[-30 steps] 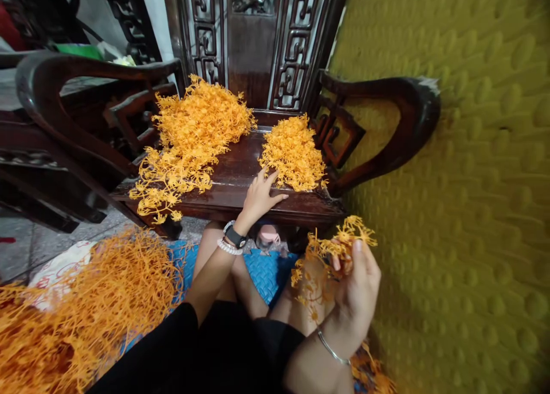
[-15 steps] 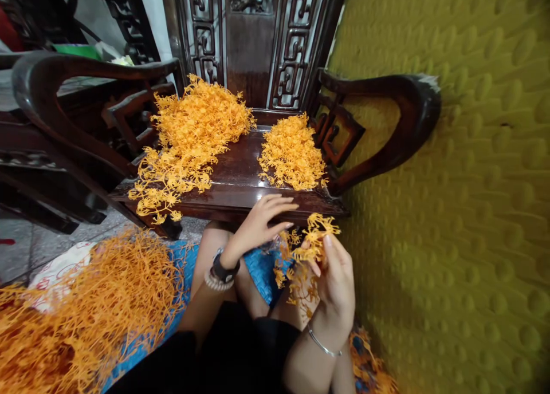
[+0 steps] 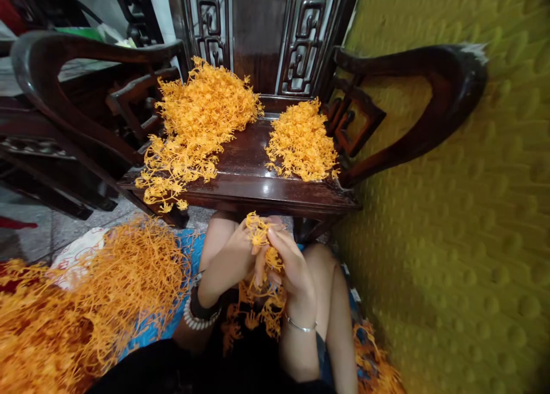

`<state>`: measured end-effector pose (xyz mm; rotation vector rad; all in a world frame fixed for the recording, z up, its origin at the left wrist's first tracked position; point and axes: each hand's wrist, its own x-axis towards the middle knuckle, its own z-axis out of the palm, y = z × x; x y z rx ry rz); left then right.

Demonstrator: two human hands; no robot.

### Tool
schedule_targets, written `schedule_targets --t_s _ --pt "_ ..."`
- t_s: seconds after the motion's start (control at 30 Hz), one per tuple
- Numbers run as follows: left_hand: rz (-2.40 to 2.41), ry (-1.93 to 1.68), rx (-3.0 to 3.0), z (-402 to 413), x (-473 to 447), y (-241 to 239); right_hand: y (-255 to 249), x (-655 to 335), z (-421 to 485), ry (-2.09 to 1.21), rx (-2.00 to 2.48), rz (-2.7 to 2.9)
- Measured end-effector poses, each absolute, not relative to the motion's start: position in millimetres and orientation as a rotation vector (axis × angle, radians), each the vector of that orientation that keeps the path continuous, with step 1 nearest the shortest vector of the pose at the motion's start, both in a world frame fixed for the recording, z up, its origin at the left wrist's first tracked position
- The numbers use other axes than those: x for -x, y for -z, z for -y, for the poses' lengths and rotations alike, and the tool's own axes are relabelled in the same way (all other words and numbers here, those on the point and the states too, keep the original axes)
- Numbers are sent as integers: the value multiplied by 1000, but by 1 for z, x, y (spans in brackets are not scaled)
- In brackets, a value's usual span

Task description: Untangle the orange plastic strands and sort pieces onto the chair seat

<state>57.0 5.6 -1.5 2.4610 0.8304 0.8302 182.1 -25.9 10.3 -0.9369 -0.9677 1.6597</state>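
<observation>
Both my hands meet over my lap, just below the front edge of the dark wooden chair seat (image 3: 258, 190). My right hand (image 3: 290, 262) grips a bunch of orange plastic sprigs (image 3: 262, 294) that hangs down between my knees. My left hand (image 3: 230, 259) closes on the top of the same bunch from the left. On the seat lie a large pile of orange sprigs (image 3: 201, 116) at the left and a smaller, denser pile (image 3: 303, 142) at the right.
A big heap of long orange strands (image 3: 86, 302) covers the floor at my left, over a blue mat (image 3: 189, 248). A yellow textured wall (image 3: 451, 211) rises close on the right. The chair's curved armrests (image 3: 412, 136) flank the seat. More orange bits (image 3: 373, 359) lie by my right leg.
My left hand has left the chair seat and come down to the bunch. My right hand has carried the bunch leftward to the middle of my lap.
</observation>
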Motion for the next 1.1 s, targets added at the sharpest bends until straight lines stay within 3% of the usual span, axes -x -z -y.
schedule_targets --t_s 0.1,0.3,0.43,0.6,0.9,1.1 --pt "-913 -785 -2457 2 -47 -11 -8 -173 27 -1627 923 938" --pt "-1025 -960 -2142 4 -35 -23 -8 -178 20 -1067 1122 946" --pt "-953 -1151 -1735 5 -39 -25 -10 -185 16 -968 1168 1106" --pt "-1001 -1301 -1830 2 -51 -26 -13 -182 18 -841 1155 1265" --pt "-1188 -1038 -1961 -21 -46 -28 -14 -178 -10 -919 1059 1174" --pt "-1146 -949 -1772 -45 -46 -30 -18 -174 -34 -1169 924 935"
